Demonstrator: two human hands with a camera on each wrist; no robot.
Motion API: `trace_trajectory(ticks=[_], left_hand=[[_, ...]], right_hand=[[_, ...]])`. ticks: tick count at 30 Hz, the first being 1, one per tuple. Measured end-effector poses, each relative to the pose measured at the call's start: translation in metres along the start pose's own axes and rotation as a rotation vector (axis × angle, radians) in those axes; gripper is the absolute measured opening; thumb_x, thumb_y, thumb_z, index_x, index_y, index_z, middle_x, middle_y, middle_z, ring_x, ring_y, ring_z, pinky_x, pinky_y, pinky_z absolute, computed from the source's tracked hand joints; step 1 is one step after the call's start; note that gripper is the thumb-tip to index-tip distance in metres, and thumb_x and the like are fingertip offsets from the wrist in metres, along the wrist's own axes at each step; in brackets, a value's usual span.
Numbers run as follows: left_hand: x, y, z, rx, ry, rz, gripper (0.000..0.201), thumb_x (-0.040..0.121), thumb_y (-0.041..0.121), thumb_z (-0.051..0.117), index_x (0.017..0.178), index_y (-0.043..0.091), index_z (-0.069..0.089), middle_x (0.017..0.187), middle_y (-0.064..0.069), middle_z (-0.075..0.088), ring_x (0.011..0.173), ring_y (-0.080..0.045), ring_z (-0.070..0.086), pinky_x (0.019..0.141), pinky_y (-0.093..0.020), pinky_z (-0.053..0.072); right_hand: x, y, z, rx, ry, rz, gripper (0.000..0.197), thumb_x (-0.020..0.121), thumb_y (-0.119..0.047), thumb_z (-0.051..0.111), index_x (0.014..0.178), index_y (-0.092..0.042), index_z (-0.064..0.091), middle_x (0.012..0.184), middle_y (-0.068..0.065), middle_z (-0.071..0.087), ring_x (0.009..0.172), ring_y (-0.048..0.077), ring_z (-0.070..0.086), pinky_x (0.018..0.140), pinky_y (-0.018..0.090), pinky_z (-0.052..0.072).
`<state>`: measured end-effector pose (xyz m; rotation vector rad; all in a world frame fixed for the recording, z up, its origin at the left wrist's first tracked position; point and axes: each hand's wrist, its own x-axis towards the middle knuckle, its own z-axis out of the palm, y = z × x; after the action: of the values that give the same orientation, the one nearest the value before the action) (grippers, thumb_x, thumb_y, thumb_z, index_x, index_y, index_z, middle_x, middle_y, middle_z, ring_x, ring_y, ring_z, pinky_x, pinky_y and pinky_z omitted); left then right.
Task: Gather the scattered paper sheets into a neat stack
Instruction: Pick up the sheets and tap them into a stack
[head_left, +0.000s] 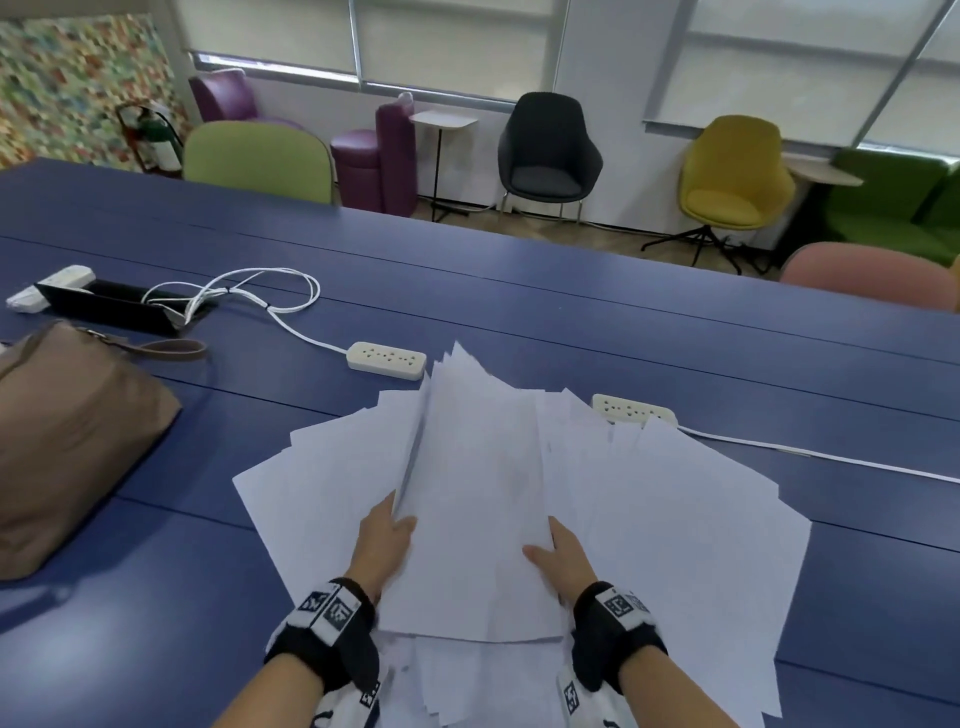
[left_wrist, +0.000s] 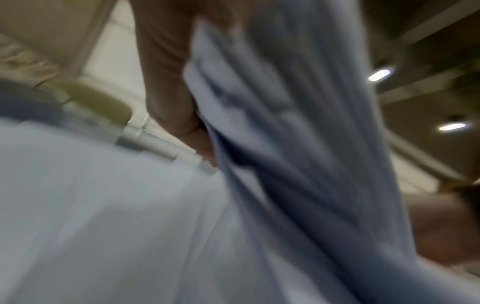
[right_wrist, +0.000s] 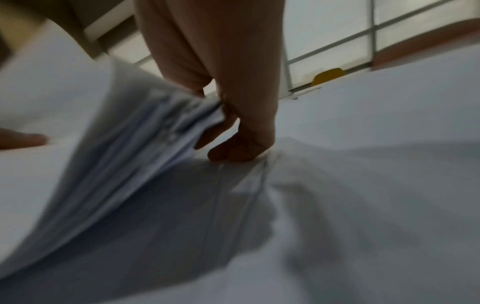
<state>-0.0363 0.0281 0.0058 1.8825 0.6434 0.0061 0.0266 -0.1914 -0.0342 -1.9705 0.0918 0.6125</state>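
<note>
At the bench's (head_left: 675, 332) near edge: our left hand (head_left: 382, 543) and right hand (head_left: 563, 558), each grip pinching one side of a raised sheaf (head_left: 478, 499) above fanned sheets (head_left: 701, 519). Gathering underway; squaring edges next, we judge.

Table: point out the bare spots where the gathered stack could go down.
Bare table lies beyond the paper sheets, past the two power strips, up to the far edge. A smaller patch sits between the brown bag and the sheets' left edge. The near middle is crowded: loose sheets fan round both hands, and the cable crosses the right side.
</note>
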Motion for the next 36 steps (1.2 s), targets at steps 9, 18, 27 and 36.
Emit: trace_trajectory(ticks=[9, 18, 27, 36], left_hand=[[-0.054, 0.116, -0.057, 0.06, 0.114, 0.541, 0.026, 0.093, 0.001, 0.05, 0.111, 0.012, 0.063, 0.079, 0.01, 0.061, 0.07, 0.012, 0.057, 0.06, 0.001, 0.036], [-0.081, 0.149, -0.076, 0.066, 0.133, 0.737, 0.037, 0.09, -0.003, 0.051, 0.113, 0.023, 0.065, 0.07, 0.037, 0.061, 0.071, 0.021, 0.053, 0.065, 0.001, 0.036], [-0.05, 0.13, -0.074, -0.134, 0.203, 0.557, 0.023, 0.088, -0.003, 0.051, 0.081, 0.014, 0.065, 0.065, 0.004, 0.058, 0.056, -0.008, 0.047, 0.057, -0.025, 0.041], [-0.015, 0.0, -0.024, -0.278, 0.172, -0.041, 0.022, 0.088, -0.003, 0.05, 0.109, -0.004, 0.058, 0.096, -0.011, 0.061, 0.086, -0.025, 0.056, 0.078, -0.031, 0.044]], right_hand=[[-0.024, -0.052, -0.036, 0.339, 0.079, -0.114, 0.053, 0.087, -0.019, 0.064, 0.133, -0.009, 0.04, 0.128, 0.008, 0.048, 0.111, 0.021, 0.053, 0.089, 0.032, 0.044], [-0.024, -0.061, -0.045, 0.236, 0.136, -0.122, 0.059, 0.092, -0.035, 0.053, 0.142, -0.017, 0.029, 0.145, 0.016, 0.035, 0.134, 0.027, 0.036, 0.108, 0.042, 0.034], [-0.028, -0.044, -0.035, 0.027, 0.134, -0.073, 0.051, 0.093, -0.027, 0.05, 0.138, -0.011, 0.035, 0.141, 0.02, 0.039, 0.127, 0.032, 0.043, 0.103, 0.038, 0.039], [-0.036, -0.037, -0.028, 0.128, -0.005, 0.045, 0.035, 0.099, -0.022, 0.038, 0.127, -0.005, 0.05, 0.119, 0.01, 0.053, 0.108, 0.028, 0.05, 0.071, 0.03, 0.04]])
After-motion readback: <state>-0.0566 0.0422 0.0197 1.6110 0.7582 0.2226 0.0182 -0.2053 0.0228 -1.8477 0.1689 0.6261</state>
